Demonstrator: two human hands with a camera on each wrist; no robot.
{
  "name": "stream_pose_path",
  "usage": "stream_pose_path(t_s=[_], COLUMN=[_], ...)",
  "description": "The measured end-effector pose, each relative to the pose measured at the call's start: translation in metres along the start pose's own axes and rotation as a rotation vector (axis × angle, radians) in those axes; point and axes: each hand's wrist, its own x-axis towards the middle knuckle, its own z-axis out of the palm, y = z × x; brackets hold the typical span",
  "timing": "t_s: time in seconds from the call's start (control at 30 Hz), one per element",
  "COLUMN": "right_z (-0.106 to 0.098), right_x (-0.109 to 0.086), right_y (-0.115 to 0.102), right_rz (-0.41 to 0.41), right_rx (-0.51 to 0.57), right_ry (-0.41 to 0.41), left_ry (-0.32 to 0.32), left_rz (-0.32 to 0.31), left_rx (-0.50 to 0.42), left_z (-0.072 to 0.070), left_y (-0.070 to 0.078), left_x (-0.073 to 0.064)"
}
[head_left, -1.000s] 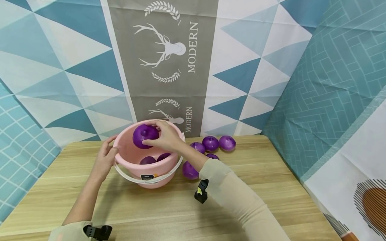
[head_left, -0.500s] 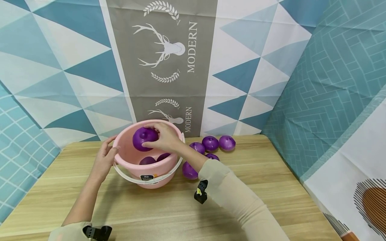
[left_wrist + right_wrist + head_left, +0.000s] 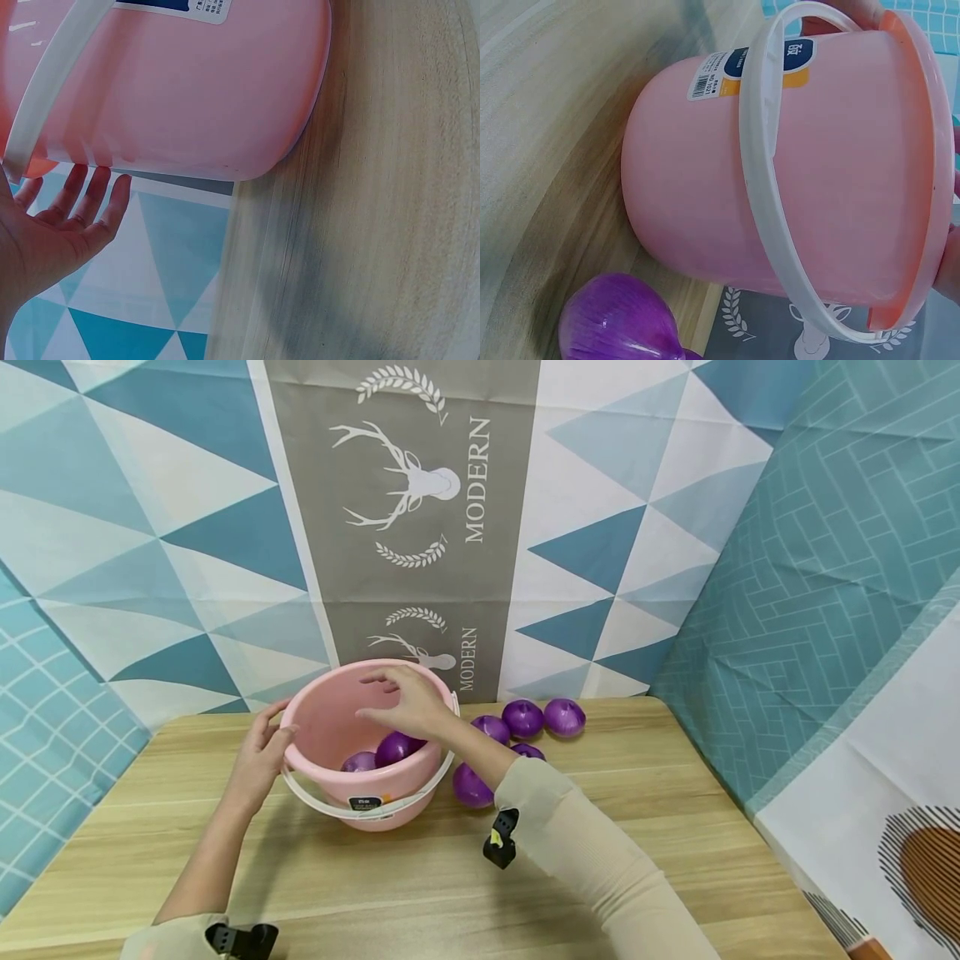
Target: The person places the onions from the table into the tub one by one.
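Observation:
A pink bucket (image 3: 318,752) with a white handle (image 3: 315,800) stands on the wooden table, two purple onions (image 3: 396,748) showing inside it. My left hand (image 3: 258,756) holds the bucket's left rim, thumb over the edge and fingers along the outer wall; in the left wrist view those fingertips (image 3: 120,184) lie against the pink side. Over the bucket's mouth is my right hand (image 3: 412,702), thumb and fingers apart with nothing between them. Several more purple onions (image 3: 522,718) lie on the table right of the bucket, partly hidden by my right forearm.
The wooden table (image 3: 600,827) runs up to a patterned backdrop (image 3: 585,527) close behind the bucket. A teal brick-print sheet (image 3: 817,568) borders the right side. Close to the bucket in the right wrist view lies one onion (image 3: 619,322).
My right hand has let go of the onion it held, and its fingers are now apart. That onion has dropped into the bucket beside another. My left hand stays at the rim.

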Motion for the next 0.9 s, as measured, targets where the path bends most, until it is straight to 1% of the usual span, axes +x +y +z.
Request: stream_pose_path(t_s=[0.13,0.27,0.43,0.57,0.8,0.9], right_z=[-0.003,-0.010,-0.021,-0.029,-0.044,-0.050], right_x=[-0.001,-0.004,-0.006,-0.007,-0.011,-0.013], right_y=[-0.001,-0.002,0.000,0.004,0.009,0.011], right_rz=[0.014,0.038,0.034,0.039,0.070,0.080], right_rx=[0.025,0.034,0.068,0.067,0.115,0.111], right_ry=[0.012,0.026,0.043,0.064,0.095,0.104], left_ry=[0.000,-0.001,-0.002,-0.008,-0.004,-0.006], left_rz=[-0.003,-0.005,0.000,0.001,-0.009,-0.010], left_rx=[0.000,-0.023,-0.045,-0.053,-0.023,-0.015], left_z=[0.000,0.000,0.000,0.000,0.000,0.000], left_y=[-0.001,-0.002,-0.002,-0.001,-0.001,0.000], left_x=[0.000,0.000,0.000,0.000,0.000,-0.001])
